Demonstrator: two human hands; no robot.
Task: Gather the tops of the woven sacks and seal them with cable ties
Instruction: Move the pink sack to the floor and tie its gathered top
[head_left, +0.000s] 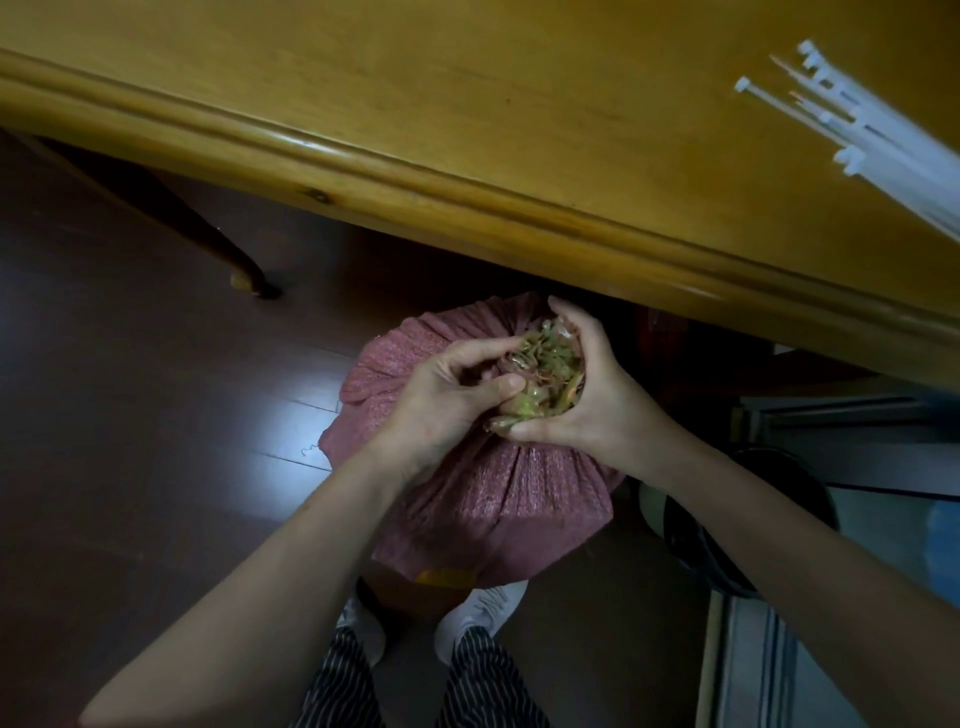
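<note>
A full pink woven sack (498, 488) stands on the dark floor between my feet, partly under the table edge. Its top is bunched into a frayed greenish tuft (545, 364). My right hand (582, 395) wraps around the bunched neck from the right. My left hand (447, 395) pinches the gathered fabric from the left, thumb and fingers curled on it. A bundle of white cable ties (862, 130) lies on the wooden table at the upper right, away from both hands.
The yellow wooden table (467, 104) overhangs the sack's far side. A table leg (244, 270) stands at the left. A dark round object (727, 519) sits right of the sack. My white shoes (478, 613) touch the sack's base.
</note>
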